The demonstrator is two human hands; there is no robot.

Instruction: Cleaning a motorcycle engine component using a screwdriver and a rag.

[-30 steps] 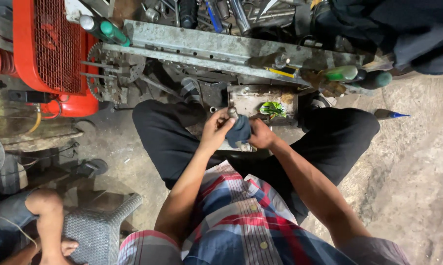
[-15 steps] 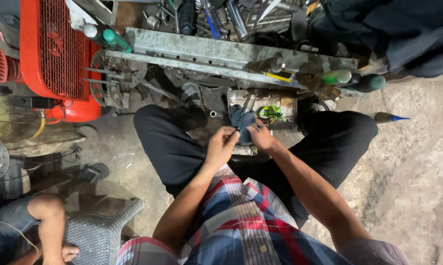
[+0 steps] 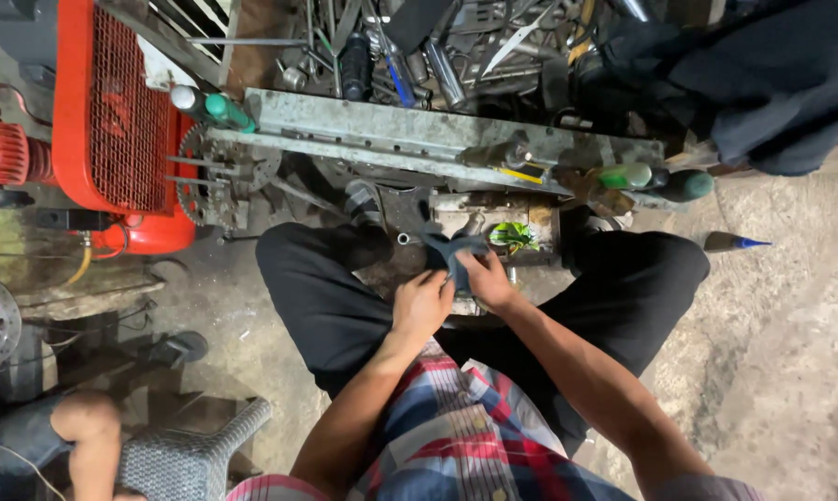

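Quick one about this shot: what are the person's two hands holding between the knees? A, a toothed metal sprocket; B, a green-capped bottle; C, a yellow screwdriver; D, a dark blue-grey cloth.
D: the left hand and right hand both grip the dark blue-grey cloth, which is bunched up just above their fingers.

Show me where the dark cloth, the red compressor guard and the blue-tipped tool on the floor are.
dark cloth (image 3: 448, 249), head view, on the fold above the hands.
red compressor guard (image 3: 113, 102), head view, on the mesh face.
blue-tipped tool (image 3: 729, 242), head view, on its dark body.
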